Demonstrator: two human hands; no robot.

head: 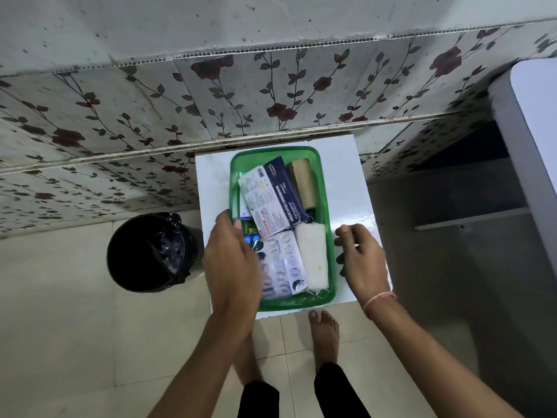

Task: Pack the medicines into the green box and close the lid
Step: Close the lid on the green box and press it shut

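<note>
Two hands flank the green box (324,188), which sits open on a small white table (352,176) in the only view, the head camera's. Inside the box, toward its far end, a dark blue dressings carton (284,188) leans against a brown roll (303,184); a white printed carton (260,200) lies to the left of the blue one. At the box's near end lie foil blister strips (281,263) and a soft white gauze pack (312,257). The left hand (233,263) covers the box's near-left rim, fingers loosely curled; whether it pinches anything underneath cannot be told, since the palm hides the fingertips. The right hand (361,257) hovers just beside the box's right wall, fingers half spread and holding nothing. No lid shows anywhere in the frame. The thin plastic box looks light and likely to flex, so it is best taken by both long rims. The cartons are stiff and easy to pinch across their narrow sides, the foil strips slick and flat, and the gauze will squash. A black bin (150,251) stands on the floor left of the box.
</note>
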